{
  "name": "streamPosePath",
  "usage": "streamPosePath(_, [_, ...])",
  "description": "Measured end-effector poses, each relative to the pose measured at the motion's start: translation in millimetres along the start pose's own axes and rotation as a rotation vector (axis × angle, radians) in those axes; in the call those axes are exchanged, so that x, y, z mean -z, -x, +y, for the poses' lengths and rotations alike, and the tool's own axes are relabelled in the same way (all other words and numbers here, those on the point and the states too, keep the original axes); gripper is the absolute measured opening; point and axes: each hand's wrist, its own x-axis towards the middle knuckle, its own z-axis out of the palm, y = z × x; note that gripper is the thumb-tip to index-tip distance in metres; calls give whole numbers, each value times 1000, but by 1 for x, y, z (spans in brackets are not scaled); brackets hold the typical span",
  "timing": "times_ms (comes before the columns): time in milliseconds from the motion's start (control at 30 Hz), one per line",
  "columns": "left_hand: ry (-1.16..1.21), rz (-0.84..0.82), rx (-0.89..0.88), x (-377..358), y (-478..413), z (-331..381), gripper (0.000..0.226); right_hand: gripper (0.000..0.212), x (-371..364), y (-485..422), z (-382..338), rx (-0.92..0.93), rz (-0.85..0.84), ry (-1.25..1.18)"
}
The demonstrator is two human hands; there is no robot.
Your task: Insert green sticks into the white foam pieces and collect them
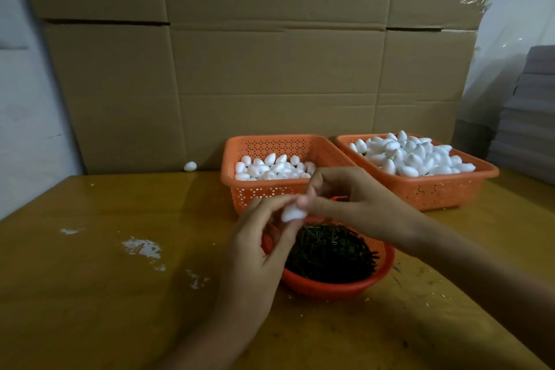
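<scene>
My left hand [258, 237] pinches a white egg-shaped foam piece [292, 213] above the near rim of a round orange bowl [336, 287] heaped with dark green sticks [330, 252]. My right hand [345, 198] meets it from the right, fingertips curled at the foam's upper end; any stick between them is hidden. Behind stand two orange perforated baskets: the left basket [255, 189] holds a low layer of foam pieces [270, 168], the right basket [450, 192] a tall heap of foam pieces [411, 156].
A stray foam piece [190, 166] lies at the table's back edge against a wall of cardboard boxes [270, 54]. White crumbs [144, 249] dot the yellow wooden table [105, 294] on the left. A grey stack [528, 117] rises at far right.
</scene>
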Motion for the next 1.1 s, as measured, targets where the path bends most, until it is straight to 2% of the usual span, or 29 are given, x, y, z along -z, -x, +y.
streamPosePath(67, [16,4,45,-1,0,1,23,33,8,4,4,-80,-90,122])
streamPosePath(167, [-13,4,46,0,-1,5,24,23,7,14,14,-81,-337,636])
streamPosePath(200, [-32,-5,25,0,-1,6,27,25,4,16,16,-73,-374,709])
streamPosePath(333, [-74,-27,-21,-1,1,7,32,22,1,17,18,-52,-337,666])
streamPosePath(567, [-9,-3,38,-2,1,7,21,15,-2,20,28,7,-119,504])
streamPosePath(1100, [-12,-51,8,0,1,7,23,8,-4,21,23,91,17,473])
